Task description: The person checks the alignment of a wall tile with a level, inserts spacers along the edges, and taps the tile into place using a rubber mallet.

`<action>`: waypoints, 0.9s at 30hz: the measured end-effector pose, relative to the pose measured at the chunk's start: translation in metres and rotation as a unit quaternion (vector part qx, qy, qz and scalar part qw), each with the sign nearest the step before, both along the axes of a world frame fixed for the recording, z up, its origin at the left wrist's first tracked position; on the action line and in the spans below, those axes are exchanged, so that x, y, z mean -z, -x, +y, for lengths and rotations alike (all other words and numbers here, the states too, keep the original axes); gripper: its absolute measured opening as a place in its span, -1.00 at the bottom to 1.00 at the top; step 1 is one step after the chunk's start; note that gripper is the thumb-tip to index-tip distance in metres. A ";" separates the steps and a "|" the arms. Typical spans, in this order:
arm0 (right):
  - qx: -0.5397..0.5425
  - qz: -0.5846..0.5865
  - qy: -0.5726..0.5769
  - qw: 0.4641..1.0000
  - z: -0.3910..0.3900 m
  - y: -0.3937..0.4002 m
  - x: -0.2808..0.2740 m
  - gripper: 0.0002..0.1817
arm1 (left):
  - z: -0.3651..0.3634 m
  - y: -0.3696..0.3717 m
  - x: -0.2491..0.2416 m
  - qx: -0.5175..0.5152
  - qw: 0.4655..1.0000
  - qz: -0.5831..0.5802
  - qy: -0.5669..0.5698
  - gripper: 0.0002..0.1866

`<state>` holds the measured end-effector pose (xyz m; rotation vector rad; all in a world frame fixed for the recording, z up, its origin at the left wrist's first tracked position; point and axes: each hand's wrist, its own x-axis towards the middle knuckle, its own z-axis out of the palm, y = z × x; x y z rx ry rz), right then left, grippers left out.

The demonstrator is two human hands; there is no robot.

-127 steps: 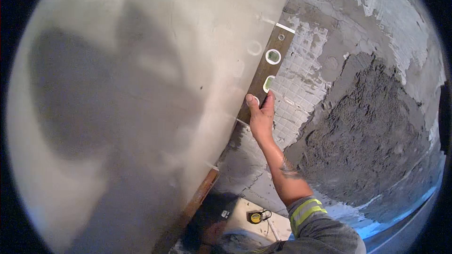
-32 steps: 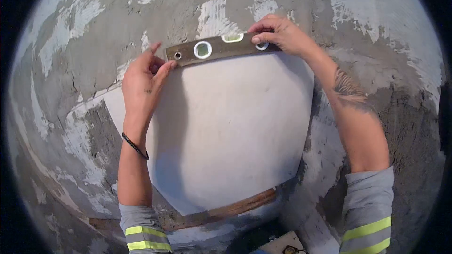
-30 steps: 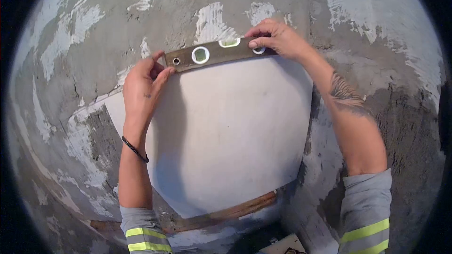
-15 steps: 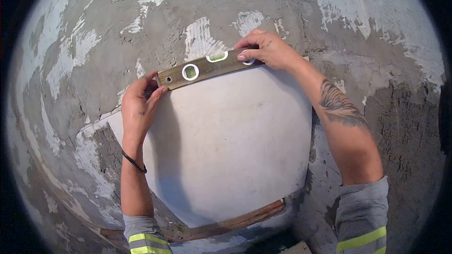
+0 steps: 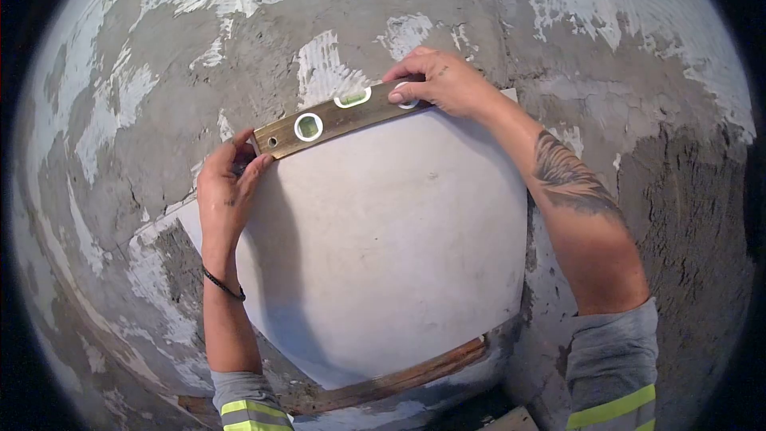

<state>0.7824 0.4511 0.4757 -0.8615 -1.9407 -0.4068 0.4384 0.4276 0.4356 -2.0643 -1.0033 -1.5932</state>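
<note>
On my feed I see a building site: a rough, patchy wall [image 5: 255,48], pale panel [image 5: 391,247], wood strip [image 5: 407,373], level [image 5: 343,118] and reflective-banded sleeves [image 5: 613,355].

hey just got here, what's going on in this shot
A person is holding a spirit level along the upper edge of a large pale tile. The left hand's grip is at one end of the level; the right hand's grip is near the other, partly covering a vial. Around the tile is a rough, patchy grey surface, and a wooden strip runs along its lower edge.
</note>
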 end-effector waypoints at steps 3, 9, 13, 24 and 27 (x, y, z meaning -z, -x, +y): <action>-0.003 -0.001 -0.001 1.000 0.002 -0.001 0.000 -0.61 | -0.004 -0.001 -0.001 -0.014 1.000 0.013 -0.007 -0.59; 0.008 -0.008 -0.025 1.000 0.003 -0.001 0.002 -0.57 | -0.003 -0.003 0.000 -0.001 1.000 0.000 -0.007 -0.58; 0.012 -0.010 -0.026 1.000 0.003 -0.001 0.002 -0.57 | 0.004 0.000 0.001 0.022 1.000 -0.017 0.002 -0.54; 0.014 0.004 -0.017 1.000 0.006 -0.001 0.002 -0.59 | 0.017 0.010 0.004 -0.016 0.997 0.047 -0.063 -0.52; 0.005 0.016 -0.018 1.000 0.007 -0.001 0.004 -0.60 | 0.024 0.015 0.002 0.004 0.995 0.040 -0.089 -0.50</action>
